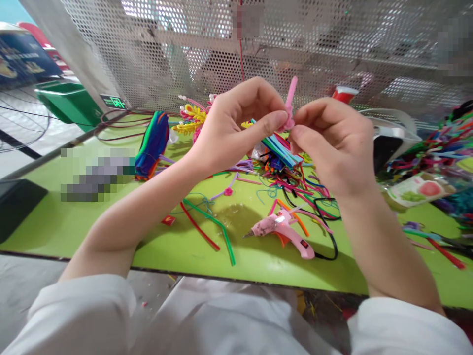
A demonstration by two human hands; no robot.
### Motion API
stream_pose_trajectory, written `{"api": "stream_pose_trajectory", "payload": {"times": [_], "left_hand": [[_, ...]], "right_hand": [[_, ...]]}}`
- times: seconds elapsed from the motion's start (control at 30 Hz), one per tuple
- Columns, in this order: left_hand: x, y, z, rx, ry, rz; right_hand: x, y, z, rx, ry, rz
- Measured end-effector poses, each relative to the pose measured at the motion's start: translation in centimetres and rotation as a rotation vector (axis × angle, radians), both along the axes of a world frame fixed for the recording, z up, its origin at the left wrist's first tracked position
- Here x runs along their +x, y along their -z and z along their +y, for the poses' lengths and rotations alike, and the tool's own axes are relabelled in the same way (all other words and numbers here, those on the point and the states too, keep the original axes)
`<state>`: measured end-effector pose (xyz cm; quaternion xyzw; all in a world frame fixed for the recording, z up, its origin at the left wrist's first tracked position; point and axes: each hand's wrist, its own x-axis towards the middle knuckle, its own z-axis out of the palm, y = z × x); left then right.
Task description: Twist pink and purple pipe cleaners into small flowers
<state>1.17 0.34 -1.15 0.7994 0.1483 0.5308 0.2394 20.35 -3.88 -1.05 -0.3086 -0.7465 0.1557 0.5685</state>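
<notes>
Fuzz is what I feel first: my left hand (236,130) and my right hand (328,143) meet in the air above the table, both pinching one pink pipe cleaner (290,101). My left thumb and curled fingers press its lower, bunched part, and my right fingertips close on it from the other side, so the two hands touch around it. Its free end stands up as a thin, soft, slightly bent rod above my knuckles.

Beneath my hands lies the lime-green table (51,227), smooth and a little glossy. Near its front edge rests a pink glue gun (283,229), hard plastic with a metal nozzle pointing left, its black cord (330,231) looping to the right. Left of it lie a red stem (199,229) and a green stem (218,227), long and kinked. Farther off, under my hands, a tangle of many-coloured pipe cleaners (291,177) spreads loosely, with a tidy blue bundle (281,148) on top. To the far left a thick folded sheaf of blue, green and orange stems (153,143) stands on edge, and beside it yellow and pink flower shapes (190,118). A perforated metal screen (185,54) rises at the far side.
</notes>
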Motion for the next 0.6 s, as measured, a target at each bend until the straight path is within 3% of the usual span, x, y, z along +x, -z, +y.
{"api": "stream_pose_trajectory", "payload": {"times": [0.3,0.6], "left_hand": [[-0.3,-0.3,-1.7,0.15,-0.308,0.198],[0.4,0.4,-1.3,-0.041,-0.172,0.166]], "right_hand": [[-0.5,0.8,0.4,0.016,0.065,0.019],[-0.6,1.4,-0.1,0.109,0.194,-0.034]]}}
